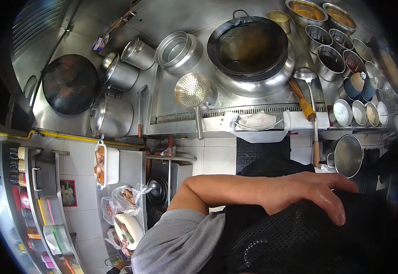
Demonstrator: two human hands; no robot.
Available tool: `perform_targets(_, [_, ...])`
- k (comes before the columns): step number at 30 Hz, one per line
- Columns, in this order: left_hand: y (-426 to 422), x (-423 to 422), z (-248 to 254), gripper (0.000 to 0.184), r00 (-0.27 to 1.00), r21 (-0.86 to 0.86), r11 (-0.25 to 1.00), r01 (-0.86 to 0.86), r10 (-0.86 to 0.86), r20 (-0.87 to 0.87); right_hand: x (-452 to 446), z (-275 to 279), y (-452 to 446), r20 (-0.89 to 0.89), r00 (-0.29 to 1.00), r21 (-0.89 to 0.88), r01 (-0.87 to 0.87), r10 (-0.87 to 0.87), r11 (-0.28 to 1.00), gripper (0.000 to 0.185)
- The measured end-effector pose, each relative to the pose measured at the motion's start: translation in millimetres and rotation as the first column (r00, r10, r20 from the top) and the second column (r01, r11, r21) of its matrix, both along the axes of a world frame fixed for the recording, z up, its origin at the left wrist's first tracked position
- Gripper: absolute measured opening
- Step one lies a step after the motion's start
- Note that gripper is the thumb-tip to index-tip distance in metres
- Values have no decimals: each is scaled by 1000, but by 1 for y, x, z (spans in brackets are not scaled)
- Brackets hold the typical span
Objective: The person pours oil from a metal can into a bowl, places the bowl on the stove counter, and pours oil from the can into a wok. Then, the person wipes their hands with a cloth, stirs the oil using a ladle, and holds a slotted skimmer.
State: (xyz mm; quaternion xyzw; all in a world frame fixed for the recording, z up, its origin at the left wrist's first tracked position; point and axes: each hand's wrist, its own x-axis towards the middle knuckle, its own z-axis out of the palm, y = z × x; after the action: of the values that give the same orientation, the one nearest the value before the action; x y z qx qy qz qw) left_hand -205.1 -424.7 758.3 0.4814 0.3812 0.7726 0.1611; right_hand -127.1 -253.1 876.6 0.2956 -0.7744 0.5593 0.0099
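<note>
My left hand (295, 192) comes across from the left below a grey sleeve. Its thumb lies in front of a black mesh cloth (276, 233) and the other fingers curve over its upper edge, partly hidden, so the hand appears closed on it. My right hand is out of view. Beyond my arm is the stove counter, with a black wok (249, 45) holding some brownish liquid. A ladle (305, 75), a bamboo brush (301, 100) and a perforated strainer (192, 90) lie near its front edge.
Metal pots (112, 114) stand at the left, beside a dark round lid or pan (71, 84). Seasoning containers (330, 61) crowd the right. A side table holds a white tub (114, 164) and bagged food (128, 198); another person's hand (124, 264) shows below. A metal bucket (348, 155) stands right.
</note>
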Motion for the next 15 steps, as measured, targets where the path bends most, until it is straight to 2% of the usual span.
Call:
perform_targets(9, [-8, -6, 1, 30, 996, 30, 998, -57, 59, -66, 1, -7, -11, -13, 998, 16, 62, -61, 998, 80])
perform_targets(12, [-12, -5, 3, 32, 998, 41, 997, -60, 60, -11, 0, -9, -15, -15, 997, 20, 80, -79, 997, 78])
perform_targets(15, [-15, -6, 2, 31, 997, 30, 997, -69, 70, -45, 1, -10, -18, -19, 995, 28, 102, -102, 994, 75])
